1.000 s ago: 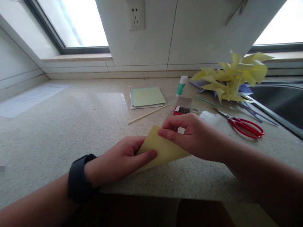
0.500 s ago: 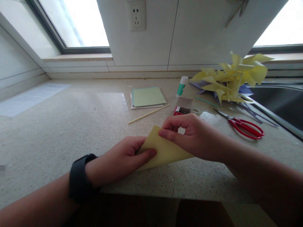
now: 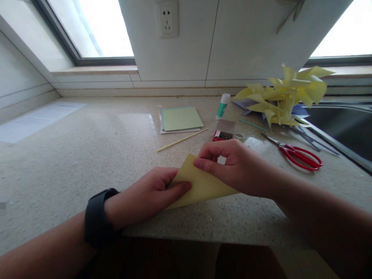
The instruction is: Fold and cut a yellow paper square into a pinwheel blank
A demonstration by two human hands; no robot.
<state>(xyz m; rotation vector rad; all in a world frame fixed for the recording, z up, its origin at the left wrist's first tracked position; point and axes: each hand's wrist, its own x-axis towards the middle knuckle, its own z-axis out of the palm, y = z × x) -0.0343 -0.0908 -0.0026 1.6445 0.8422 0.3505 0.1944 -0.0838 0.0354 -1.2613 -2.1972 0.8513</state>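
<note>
Between both hands is a sheet of yellow paper (image 3: 200, 180), tilted up over the counter near its front edge and apparently folded into a triangle. My left hand (image 3: 154, 190) grips its left side, the thumb lying on the face toward me and the fingers hidden behind. My right hand (image 3: 229, 162) pinches the upper edge near the peak between thumb and fingers. Just beyond the right hand stands an opened red box (image 3: 223, 131) with small dark items inside, too small to name. A thin wooden stick (image 3: 181, 140) lies behind the paper.
Beyond the stick lies a stack of coloured paper (image 3: 182, 118). A glue stick (image 3: 223, 106) stands upright. Red-handled scissors (image 3: 300, 157) lie at right, before yellow paper pinwheels (image 3: 286, 95) and a sink (image 3: 345, 120). A printed sheet (image 3: 37, 120) is at far left.
</note>
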